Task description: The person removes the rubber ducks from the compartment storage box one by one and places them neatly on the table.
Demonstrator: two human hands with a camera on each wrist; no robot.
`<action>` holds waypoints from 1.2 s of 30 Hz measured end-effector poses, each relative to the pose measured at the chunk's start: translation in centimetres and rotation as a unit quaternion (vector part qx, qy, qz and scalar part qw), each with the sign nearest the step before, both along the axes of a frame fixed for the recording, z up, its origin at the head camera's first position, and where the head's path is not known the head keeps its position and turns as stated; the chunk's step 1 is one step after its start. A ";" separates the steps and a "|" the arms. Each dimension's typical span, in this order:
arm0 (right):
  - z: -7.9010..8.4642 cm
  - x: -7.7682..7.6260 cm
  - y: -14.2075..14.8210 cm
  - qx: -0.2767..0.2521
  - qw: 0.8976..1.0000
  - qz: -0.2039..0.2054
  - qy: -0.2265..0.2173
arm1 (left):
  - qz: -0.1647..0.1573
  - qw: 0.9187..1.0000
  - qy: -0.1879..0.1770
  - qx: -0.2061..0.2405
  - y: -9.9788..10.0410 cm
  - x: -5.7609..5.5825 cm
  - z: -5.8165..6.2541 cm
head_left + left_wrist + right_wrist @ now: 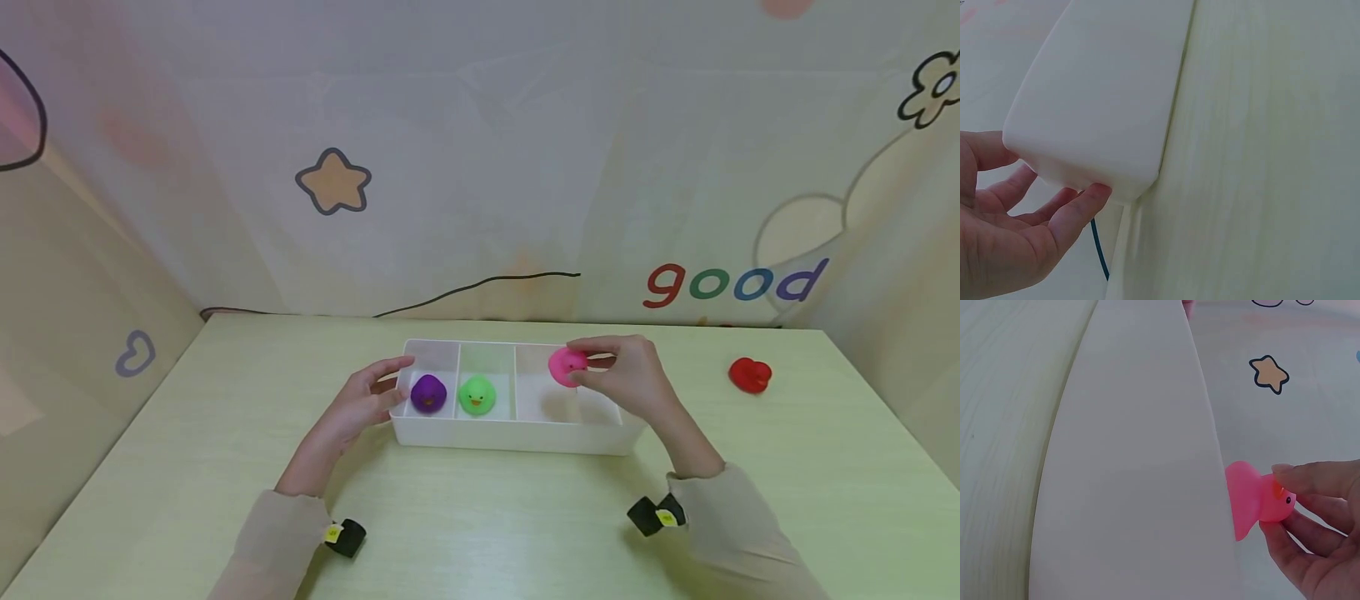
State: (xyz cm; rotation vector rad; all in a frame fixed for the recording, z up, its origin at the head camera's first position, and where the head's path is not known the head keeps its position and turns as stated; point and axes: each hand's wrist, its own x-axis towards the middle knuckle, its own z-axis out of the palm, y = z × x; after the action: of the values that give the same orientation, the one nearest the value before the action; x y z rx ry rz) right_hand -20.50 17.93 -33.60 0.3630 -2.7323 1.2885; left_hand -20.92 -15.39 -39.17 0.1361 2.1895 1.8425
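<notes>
A white divided box (510, 433) stands on the table. In its leftmost section sits a purple rubber duck (428, 393), and beside it a green rubber duck (477, 395) occupies the second section. My left hand (367, 396) grips the box's left end, thumb at the rim and fingertips against the end wall, as the left wrist view shows. My right hand (630, 375) pinches a pink rubber duck (564, 367) by its head, over the right part of the box. In the right wrist view, the pink duck's base (1242, 500) overlaps the box's upper edge.
A red rubber toy (750, 376) lies on the table to the right of the box. Behind the table (495, 517) hangs a printed cloth (480, 167) with a star and the word "good". More cloth borders both sides.
</notes>
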 end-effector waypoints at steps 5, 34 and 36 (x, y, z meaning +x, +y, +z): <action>0.3 0.2 0.7 -0.002 0.999 -0.024 -0.027 | 0.004 1.000 -0.001 -0.009 0.1 0.0 0.0; 0.6 1.0 6.2 -0.032 0.994 -0.077 -0.064 | 0.008 1.000 -0.005 -0.012 0.1 0.1 0.0; 0.5 1.0 6.6 -0.031 0.994 -0.080 -0.066 | 0.008 1.000 -0.007 -0.008 0.1 0.1 0.0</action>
State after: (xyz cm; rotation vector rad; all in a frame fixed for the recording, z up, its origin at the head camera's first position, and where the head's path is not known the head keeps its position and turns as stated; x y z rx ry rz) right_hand -19.50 24.53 -33.09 0.0530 -2.7527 1.3949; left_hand -20.85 -15.31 -39.19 0.1016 2.2025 1.8283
